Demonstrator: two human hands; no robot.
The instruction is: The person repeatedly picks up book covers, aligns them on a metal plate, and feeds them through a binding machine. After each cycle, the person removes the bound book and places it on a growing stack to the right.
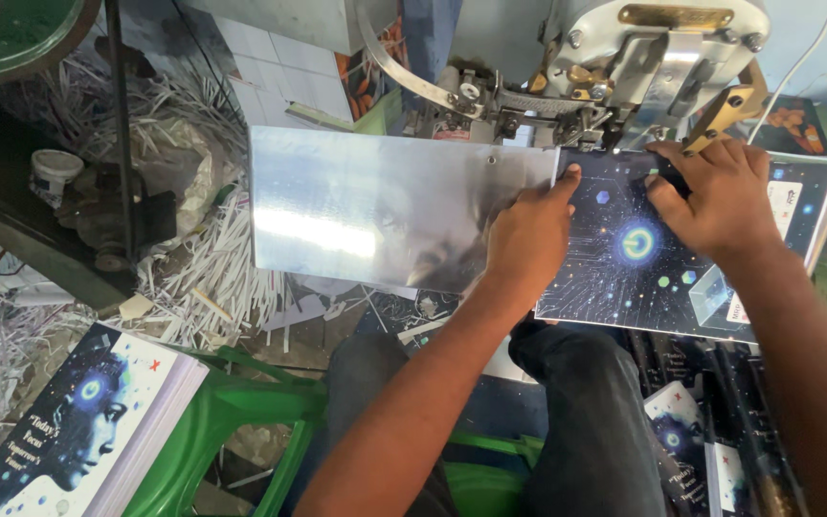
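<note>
We had both hands flat on a dark printed booklet (pixel 643 258) that lay on the metal surface (pixel 375 206) under the stitching machine's head (pixel 624 67). Our left hand (pixel 528 239) sat at about nine o'clock from the booklet's glowing ring, its fingers (pixel 567 177) held together and pressed down at the near corner, where the cover met the bright plate. Our right hand (pixel 715 196) lay at about two o'clock from that ring, fingers (pixel 667 191) spread a little and bearing on the top edge just below the head; neither hand pinched anything. The booklet's long axis seemed to run from about ten o'clock to four o'clock, with its top edge pointing toward the machine at twelve. To do this well, we judged, the cover needed to stay square to the head, held flat by even pressure, with fingertips kept clear of the mechanism. A stack of like booklets (pixel 69 431) rested at seven o'clock on a green plastic chair (pixel 232 421), and paper shreds (pixel 203 249) littered the floor at nine.
</note>
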